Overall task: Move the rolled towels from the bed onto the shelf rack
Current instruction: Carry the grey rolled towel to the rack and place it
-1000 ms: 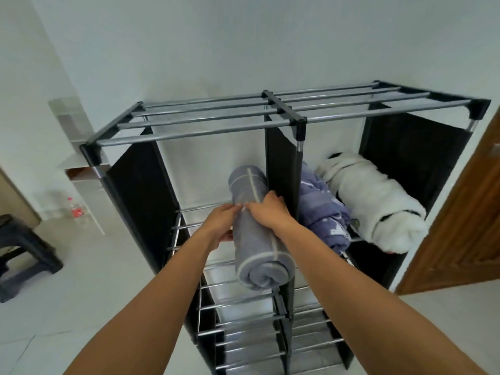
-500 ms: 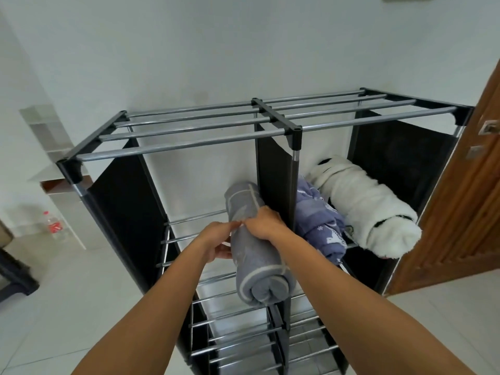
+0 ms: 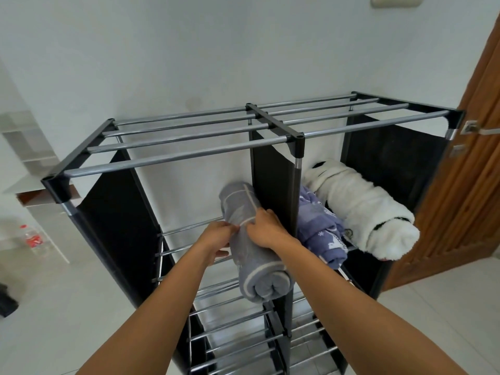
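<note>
Head view, left to right: a bottle (image 3: 33, 239) stands on the floor well left of the rack (image 3: 173, 162). On the rack's second tier, in the left bay, lies the grey towel (image 3: 251, 247), lengthwise front to back, its near end overhanging the front rail and its right side against the divider (image 3: 273, 182). The left hand (image 3: 216, 243) holds the roll's left flank, fingers curled against the cloth; the right hand (image 3: 266, 228) grips the top, fingertips pinching near the pale stripe. In the right bay lie a blue towel (image 3: 322, 234) and, just beside it, a white towel (image 3: 362, 209), both already shelved. A door (image 3: 465, 169) stands at the far right.

My reading is that the step in hand is seating the grey roll. To do it well, push it back until the overhanging end sits over the rails, keeping both hands pressed inward so the loose edge stays tucked under. Let go only once its weight rests across several bars; released too far forward, it could tip off the front or unroll.
</note>
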Demonstrator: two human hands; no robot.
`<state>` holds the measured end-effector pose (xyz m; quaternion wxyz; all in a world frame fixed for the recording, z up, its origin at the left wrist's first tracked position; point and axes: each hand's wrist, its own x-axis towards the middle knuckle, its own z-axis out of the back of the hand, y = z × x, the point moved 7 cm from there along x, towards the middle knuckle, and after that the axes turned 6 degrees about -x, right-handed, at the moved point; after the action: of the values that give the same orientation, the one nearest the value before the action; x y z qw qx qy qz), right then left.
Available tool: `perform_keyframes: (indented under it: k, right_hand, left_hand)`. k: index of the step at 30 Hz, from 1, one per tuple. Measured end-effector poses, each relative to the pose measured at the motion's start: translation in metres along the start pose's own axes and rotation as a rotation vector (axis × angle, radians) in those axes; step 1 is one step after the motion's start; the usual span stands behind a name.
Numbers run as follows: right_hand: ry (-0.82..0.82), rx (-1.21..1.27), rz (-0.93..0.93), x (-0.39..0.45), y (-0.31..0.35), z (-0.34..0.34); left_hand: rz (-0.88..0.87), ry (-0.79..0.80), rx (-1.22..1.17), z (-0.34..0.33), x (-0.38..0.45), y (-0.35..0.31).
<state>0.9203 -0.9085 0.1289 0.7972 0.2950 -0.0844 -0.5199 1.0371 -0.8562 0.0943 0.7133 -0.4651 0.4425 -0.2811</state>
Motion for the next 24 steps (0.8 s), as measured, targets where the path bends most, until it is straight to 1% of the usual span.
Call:
perform_keyframes:
  k: [2, 4, 7, 9, 12, 13, 15, 18, 19, 20, 22, 24]
  right_hand:
    - [-0.004, -0.043, 0.053, -0.008, 0.002, 0.003]
    - [-0.006, -0.062, 0.121, -0.022, 0.003, 0.008]
    - [0.031, -0.080, 0.259, -0.049, 0.001, 0.022]
    - [0.086, -0.115, 0.289, -0.071, -0.010, 0.034]
    - [0.106, -0.147, 0.258, -0.104, -0.041, 0.059]
    - [0.091, -0.149, 0.231, -0.116, -0.055, 0.070]
    - [0.006, -0.136, 0.152, -0.142, -0.086, 0.092]
    - [-0.126, -0.057, -0.026, -0.199, -0.145, 0.114]
    - [-0.176, -0.026, -0.082, -0.225, -0.164, 0.118]
    - [-0.227, 0.000, -0.145, -0.255, -0.185, 0.119]
    - [-0.342, 0.065, -0.274, -0.319, -0.225, 0.116]
    - [-0.498, 0.148, -0.411, -0.391, -0.265, 0.107]
  left_hand:
    - [-0.066, -0.034, 0.072, 0.001, -0.002, -0.008]
    - [-0.175, -0.093, 0.129, 0.003, -0.007, -0.020]
    - [-0.385, -0.256, 0.241, 0.006, -0.026, -0.043]
    - [-0.558, -0.353, 0.268, -0.002, -0.047, -0.060]
    - [-0.824, -0.411, 0.249, -0.031, -0.090, -0.080]
    - [-0.891, -0.415, 0.236, -0.042, -0.104, -0.082]
    - [-0.991, -0.399, 0.211, -0.064, -0.127, -0.080]
    - [-1.134, -0.242, 0.205, -0.114, -0.166, -0.074]
    - [-1.158, -0.131, 0.242, -0.141, -0.180, -0.070]
    - [-1.160, 0.018, 0.308, -0.174, -0.195, -0.063]
    - [-1.062, 0.353, 0.517, -0.242, -0.228, -0.033]
    - [-0.982, 0.682, 0.750, -0.305, -0.274, 0.009]
